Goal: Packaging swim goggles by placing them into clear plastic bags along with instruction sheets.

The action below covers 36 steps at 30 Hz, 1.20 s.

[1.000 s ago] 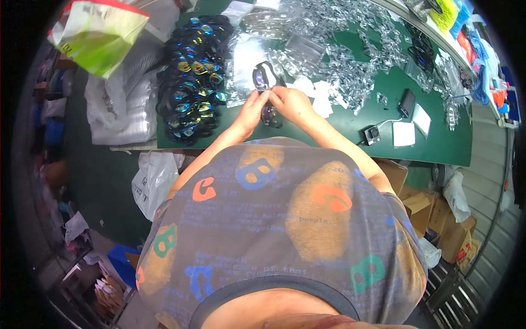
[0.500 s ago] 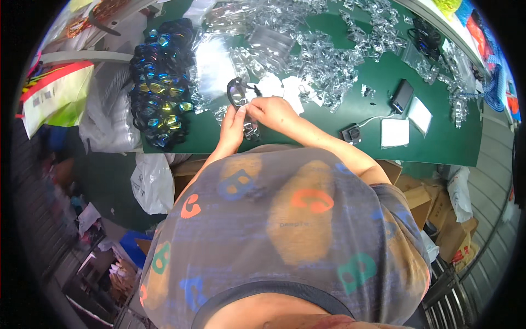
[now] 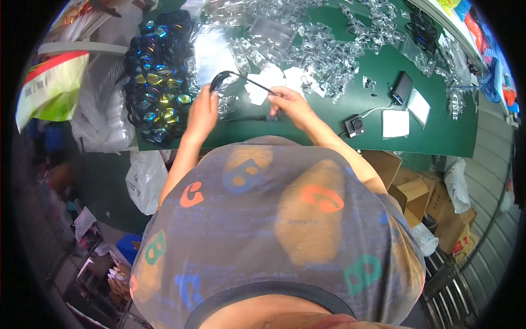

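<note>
A pair of dark swimming goggles (image 3: 220, 81) is held over the green table, seen edge-on. My left hand (image 3: 205, 109) is closed on the lens end. From there the black strap runs right to my right hand (image 3: 287, 104), whose fingers pinch it. A lower length of strap (image 3: 246, 118) hangs between my hands, ending in a dark piece below my right fingers. Left of my left hand lies a thick pile of goggles (image 3: 159, 82) with mirrored blue and yellow lenses. White paper pieces (image 3: 266, 82) lie just beyond my hands.
Many small clear plastic parts (image 3: 329, 55) cover the back of the green table (image 3: 339, 115). Clear bags (image 3: 216, 52) lie behind my left hand. On the right are a black power bank (image 3: 401, 88), a small cabled camera (image 3: 354, 125) and white packets (image 3: 395, 124).
My hands have moved apart, left hand leftward and right hand rightward. The goggles' strap, bunched between them before, is now drawn out between my hands.
</note>
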{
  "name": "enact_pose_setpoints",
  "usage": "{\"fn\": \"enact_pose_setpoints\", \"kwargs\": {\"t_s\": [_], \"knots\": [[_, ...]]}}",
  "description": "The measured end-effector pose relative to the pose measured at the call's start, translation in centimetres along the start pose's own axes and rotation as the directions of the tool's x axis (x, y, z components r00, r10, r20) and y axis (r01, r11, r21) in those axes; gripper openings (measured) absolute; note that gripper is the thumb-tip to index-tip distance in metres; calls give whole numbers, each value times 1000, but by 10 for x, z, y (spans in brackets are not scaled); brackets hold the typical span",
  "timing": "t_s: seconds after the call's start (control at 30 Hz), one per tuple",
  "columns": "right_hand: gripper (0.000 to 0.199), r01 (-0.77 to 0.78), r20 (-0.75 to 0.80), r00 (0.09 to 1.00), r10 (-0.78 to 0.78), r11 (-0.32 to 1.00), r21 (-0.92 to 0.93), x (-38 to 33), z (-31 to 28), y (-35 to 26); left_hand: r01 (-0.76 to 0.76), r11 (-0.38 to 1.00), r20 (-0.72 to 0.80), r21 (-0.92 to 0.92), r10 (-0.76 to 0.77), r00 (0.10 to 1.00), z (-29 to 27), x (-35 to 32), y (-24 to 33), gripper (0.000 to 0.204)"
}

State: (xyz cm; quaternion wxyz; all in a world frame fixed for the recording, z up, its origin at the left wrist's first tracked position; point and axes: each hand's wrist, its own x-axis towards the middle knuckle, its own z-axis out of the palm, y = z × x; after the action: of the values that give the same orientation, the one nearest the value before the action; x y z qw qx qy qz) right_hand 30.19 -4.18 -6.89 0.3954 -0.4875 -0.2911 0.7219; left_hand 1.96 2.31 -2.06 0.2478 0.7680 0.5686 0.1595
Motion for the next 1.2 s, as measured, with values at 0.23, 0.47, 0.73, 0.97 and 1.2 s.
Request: {"fn": "enact_pose_setpoints", "kwargs": {"t_s": [0.23, 0.47, 0.73, 0.97, 1.2], "knots": [[36, -239, -405, 854, -327, 445, -863, 6, -89, 9, 496, 409, 442, -766, -225, 868, 35, -27, -10, 17], [20, -202, -304, 823, -480, 253, -946, 20, -121, 32, 553, 148, 515, -820, -229, 826, 32, -21, 19, 26], [19, -62, -153, 988, 11, 943, -328, -29, 13, -49, 571, 137, 551, -809, -159, 819, 57, -16, 50, 26], [20, 188, -15, 971, -237, 807, -559, -10, 45, -21, 604, 119, 606, -788, -17, 795, 47, -23, 70, 47], [22, 40, 4, 999, -40, 995, -96, -23, 44, -19, 561, -12, 560, -828, -77, 825, 67, -32, 46, 40]]}}
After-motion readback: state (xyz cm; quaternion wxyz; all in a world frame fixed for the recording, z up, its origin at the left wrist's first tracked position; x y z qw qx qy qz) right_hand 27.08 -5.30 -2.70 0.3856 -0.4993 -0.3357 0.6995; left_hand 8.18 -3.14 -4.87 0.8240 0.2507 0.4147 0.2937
